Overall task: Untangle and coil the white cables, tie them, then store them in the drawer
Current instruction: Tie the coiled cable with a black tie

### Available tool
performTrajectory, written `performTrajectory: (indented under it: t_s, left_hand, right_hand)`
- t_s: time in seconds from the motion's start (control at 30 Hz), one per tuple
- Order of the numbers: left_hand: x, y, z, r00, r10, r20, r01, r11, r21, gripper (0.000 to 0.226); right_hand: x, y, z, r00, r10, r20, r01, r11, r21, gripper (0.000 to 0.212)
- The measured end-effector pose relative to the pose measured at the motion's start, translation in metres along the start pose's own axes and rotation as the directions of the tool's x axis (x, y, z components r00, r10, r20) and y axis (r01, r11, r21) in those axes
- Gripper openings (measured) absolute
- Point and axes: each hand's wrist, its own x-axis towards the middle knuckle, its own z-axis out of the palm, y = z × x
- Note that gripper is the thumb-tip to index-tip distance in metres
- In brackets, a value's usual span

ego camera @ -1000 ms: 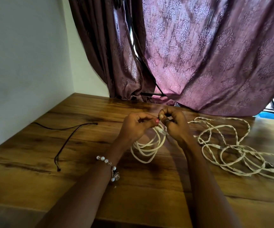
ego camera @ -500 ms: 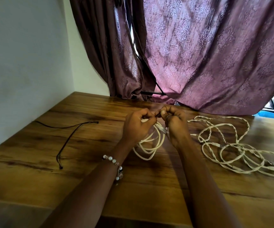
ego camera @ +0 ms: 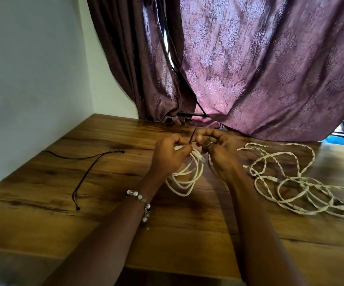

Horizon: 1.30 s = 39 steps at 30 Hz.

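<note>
Both hands meet over the middle of the wooden tabletop (ego camera: 43, 213), toward its far edge. Left hand (ego camera: 168, 154) is closed around the top of a coiled white cable (ego camera: 184, 176) — the loops hang below the fist and rest on the wood, a connector end poking out between the two hands. Right hand (ego camera: 218, 150) is closed too, fingertips pinched on a thin dark tie (ego camera: 192, 135) that sticks up between the hands; whether it already wraps the coil I cannot tell. A ring shows on a right finger, a beaded bracelet (ego camera: 141, 201) on the left wrist. A loose tangle of white cables (ego camera: 290, 180) lies on the right side of the tabletop, just beside the right forearm, running off toward the right edge. A second dark cord (ego camera: 92, 168) lies on the left side, near the wall. Purple curtain (ego camera: 259, 69) hangs over the far edge.
</note>
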Motion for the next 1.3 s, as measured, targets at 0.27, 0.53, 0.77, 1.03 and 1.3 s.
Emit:
performTrajectory:
  t_s: [0.27,0.53,0.77,1.03,1.3]
  left_hand:
    - [0.0,0.003,0.001,1.0,0.005,-0.014,-0.003,0.997,0.079,0.007]
    - [0.002,0.001,0.0,0.998,0.044,0.05,-0.048,0.996,0.077,0.008]
    - [0.002,0.003,0.005,1.0,0.016,0.003,-0.016,0.999,0.031,0.017]
    - [0.003,0.004,0.006,0.984,-0.178,0.022,0.179,0.959,-0.221,0.025]
    - [0.004,0.008,0.004,0.989,-0.137,0.063,0.148,0.963,-0.224,0.031]
  right_hand:
    - [-0.004,-0.003,0.01,0.997,0.037,-0.067,-0.034,0.999,0.035,0.012]
    - [-0.002,-0.002,0.015,0.993,-0.087,-0.077,0.068,0.971,-0.229,0.025]
    - [-0.003,0.005,0.022,0.952,-0.232,-0.199,0.129,0.895,-0.428,0.021]
    - [-0.003,0.012,0.033,0.962,0.103,-0.252,-0.051,0.977,0.205,0.032]
    - [0.0,0.002,0.028,0.971,0.059,-0.232,-0.042,0.996,0.079,0.034]
